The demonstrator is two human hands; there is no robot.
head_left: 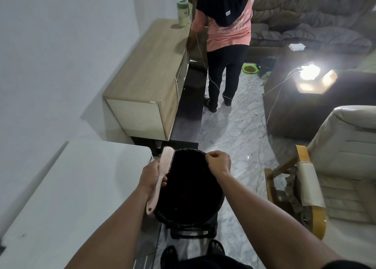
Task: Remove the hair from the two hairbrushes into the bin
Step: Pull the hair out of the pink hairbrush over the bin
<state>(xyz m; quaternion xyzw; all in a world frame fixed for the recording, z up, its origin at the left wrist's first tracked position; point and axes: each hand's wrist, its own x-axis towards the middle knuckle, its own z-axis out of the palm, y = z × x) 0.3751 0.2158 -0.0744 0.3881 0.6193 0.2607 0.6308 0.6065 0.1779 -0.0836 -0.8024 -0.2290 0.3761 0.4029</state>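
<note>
My left hand grips a pale pink hairbrush by the upper handle, bristles facing right, over the left rim of a black woven bin. Over the bin's far right rim my right hand has its fingers pinched together; whether hair sits between them is too small to tell. The bin's inside is dark. A second hairbrush is not in view.
A white table runs along my left. Beyond it stands a wooden cabinet with a green cup. A person stands ahead on the marble floor. A wooden armchair, a dark side table with a lamp and cables lie to the right.
</note>
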